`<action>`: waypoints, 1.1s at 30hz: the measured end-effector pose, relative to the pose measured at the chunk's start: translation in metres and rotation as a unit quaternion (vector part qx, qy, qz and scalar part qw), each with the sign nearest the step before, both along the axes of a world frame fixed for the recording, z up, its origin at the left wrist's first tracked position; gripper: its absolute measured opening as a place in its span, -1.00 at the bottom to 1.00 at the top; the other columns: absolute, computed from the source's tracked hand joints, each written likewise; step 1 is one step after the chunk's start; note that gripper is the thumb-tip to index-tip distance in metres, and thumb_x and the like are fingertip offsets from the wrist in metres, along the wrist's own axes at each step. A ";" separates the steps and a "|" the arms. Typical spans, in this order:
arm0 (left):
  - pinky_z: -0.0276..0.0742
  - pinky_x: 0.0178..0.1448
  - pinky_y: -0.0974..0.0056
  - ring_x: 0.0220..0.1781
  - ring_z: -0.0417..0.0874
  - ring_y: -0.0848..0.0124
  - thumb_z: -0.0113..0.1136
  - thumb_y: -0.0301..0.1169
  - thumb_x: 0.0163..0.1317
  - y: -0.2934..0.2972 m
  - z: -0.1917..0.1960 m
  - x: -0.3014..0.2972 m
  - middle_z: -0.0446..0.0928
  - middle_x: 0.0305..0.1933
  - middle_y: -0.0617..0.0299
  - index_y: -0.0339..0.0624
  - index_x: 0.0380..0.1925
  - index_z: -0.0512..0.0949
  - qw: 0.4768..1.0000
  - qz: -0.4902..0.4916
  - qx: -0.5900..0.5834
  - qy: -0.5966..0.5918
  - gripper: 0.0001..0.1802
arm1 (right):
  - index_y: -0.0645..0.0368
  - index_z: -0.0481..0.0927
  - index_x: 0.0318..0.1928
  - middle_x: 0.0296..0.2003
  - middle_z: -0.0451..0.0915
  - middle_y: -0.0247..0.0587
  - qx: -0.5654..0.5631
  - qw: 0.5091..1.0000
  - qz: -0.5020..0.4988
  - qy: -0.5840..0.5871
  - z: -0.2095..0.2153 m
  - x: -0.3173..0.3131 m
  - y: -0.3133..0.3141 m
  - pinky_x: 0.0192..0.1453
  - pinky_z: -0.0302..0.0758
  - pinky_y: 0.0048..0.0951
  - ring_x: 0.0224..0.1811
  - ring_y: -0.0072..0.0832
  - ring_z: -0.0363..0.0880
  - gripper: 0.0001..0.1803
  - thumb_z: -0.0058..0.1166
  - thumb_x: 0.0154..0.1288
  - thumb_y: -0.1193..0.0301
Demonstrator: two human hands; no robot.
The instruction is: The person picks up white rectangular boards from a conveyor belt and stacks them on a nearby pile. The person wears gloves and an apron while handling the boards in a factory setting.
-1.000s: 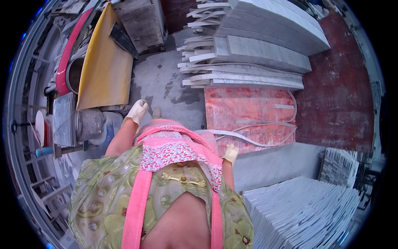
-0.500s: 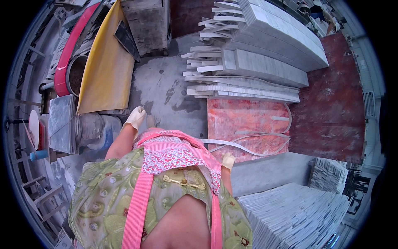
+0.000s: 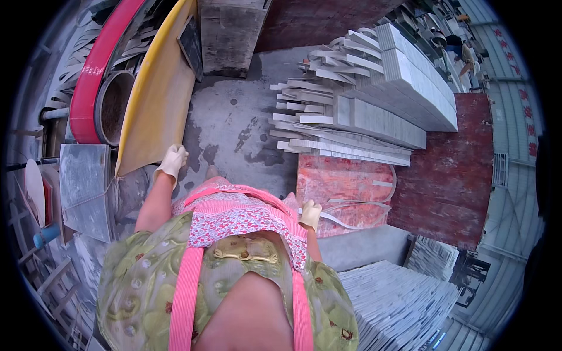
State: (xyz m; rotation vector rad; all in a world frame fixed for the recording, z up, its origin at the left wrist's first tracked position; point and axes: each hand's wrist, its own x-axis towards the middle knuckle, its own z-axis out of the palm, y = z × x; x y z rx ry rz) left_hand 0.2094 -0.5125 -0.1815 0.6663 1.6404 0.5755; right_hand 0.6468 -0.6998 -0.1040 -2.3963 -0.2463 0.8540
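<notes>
Over on the far left I see a blue cylinder (image 3: 47,236), then a grey slab (image 3: 86,190) propped upright, and above it a broad red band (image 3: 93,76) curving past an open round pipe (image 3: 114,108). Next comes a yellow sheet (image 3: 158,88), standing at a slant. The left hand (image 3: 171,161), in a cream glove, is just beside the sheet's lower corner, fingers curled in; whether it touches the sheet or grips anything, I can't tell. Stained grey floor (image 3: 231,123) runs beyond the pink apron (image 3: 237,206). The right hand (image 3: 309,213), gloved too, is at the lower left of a blotchy red board (image 3: 345,175), its fingers bent. A pale strip (image 3: 339,222) loops across that board and reaches this hand, though I can't make out if the fingers grip it. Behind the board lie bundled strips (image 3: 345,140) and long grey blocks (image 3: 407,82); nearer, stacked thin slabs (image 3: 398,304). Farther right is a dark maroon panel (image 3: 442,181).
</notes>
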 end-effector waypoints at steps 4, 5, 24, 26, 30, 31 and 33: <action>0.59 -0.19 0.31 -0.26 0.61 0.46 0.03 -0.22 0.48 0.002 -0.022 -0.024 0.62 -0.17 0.20 -0.25 0.04 0.48 0.997 0.056 -0.043 -0.002 -0.66 | 0.47 0.56 -0.10 -0.21 0.66 0.04 0.036 0.998 0.007 0.045 -0.032 0.008 0.018 0.04 0.49 -0.10 -0.14 -0.18 0.58 -0.56 -0.16 0.39 0.27; 0.60 -0.19 0.31 -0.26 0.62 0.45 0.03 -0.23 0.48 0.002 -0.026 -0.030 0.62 -0.17 0.19 -0.25 0.07 0.46 0.997 0.051 -0.051 -0.004 -0.66 | 0.48 0.57 -0.08 -0.17 0.67 0.07 0.023 0.999 0.018 0.038 -0.043 0.012 0.021 0.07 0.49 -0.10 -0.11 -0.17 0.60 -0.54 -0.16 0.38 0.25; 0.67 -0.10 0.26 -0.19 0.70 0.39 0.07 -0.17 0.50 0.121 -0.004 -0.026 0.65 -0.13 0.19 -0.18 0.04 0.47 0.984 0.037 -0.114 0.129 -0.67 | 0.36 0.49 0.02 -0.19 0.58 0.01 -0.027 0.997 0.025 0.062 -0.065 0.107 0.240 -0.16 0.52 -0.13 -0.28 -0.25 0.51 -0.49 -0.13 0.48 0.08; 0.66 -0.11 0.27 -0.19 0.70 0.39 0.07 -0.19 0.49 0.159 -0.001 0.003 0.65 -0.15 0.16 -0.25 0.03 0.48 0.988 0.010 -0.097 0.122 -0.66 | 0.41 0.51 0.07 -0.08 0.63 0.21 -0.063 0.995 0.047 -0.062 -0.084 0.127 0.244 0.02 0.54 -0.06 -0.12 0.01 0.63 -0.38 -0.05 0.46 -0.01; 0.55 0.22 0.23 0.12 0.64 0.29 0.08 -0.17 0.49 0.251 0.042 0.092 0.64 -0.04 0.06 -0.33 0.11 0.51 0.982 -0.160 -0.043 0.095 -0.57 | 0.47 0.60 -0.04 -0.09 0.66 0.40 -0.177 0.962 0.116 -0.175 -0.109 0.166 0.257 0.16 0.54 0.03 0.01 0.24 0.64 -0.32 0.07 0.38 -0.06; 0.50 0.28 0.22 0.18 0.62 0.27 0.09 -0.18 0.48 0.273 0.060 0.127 0.63 0.00 0.04 -0.35 0.12 0.53 0.972 -0.213 -0.034 0.096 -0.56 | 0.49 0.63 -0.10 -0.13 0.66 0.44 -0.197 0.952 0.132 -0.193 -0.103 0.171 0.268 0.17 0.53 0.06 0.02 0.28 0.64 -0.32 0.11 0.35 -0.06; 0.37 0.47 0.21 0.39 0.52 0.24 0.03 -0.13 0.52 0.303 0.076 0.186 0.57 0.25 -0.02 -0.35 0.34 0.43 0.918 -0.383 -0.017 0.101 -0.43 | 0.49 0.64 -0.08 -0.11 0.66 0.45 -0.210 0.947 0.121 -0.213 -0.087 0.176 0.289 0.19 0.54 0.03 0.03 0.26 0.64 -0.27 0.16 0.31 -0.11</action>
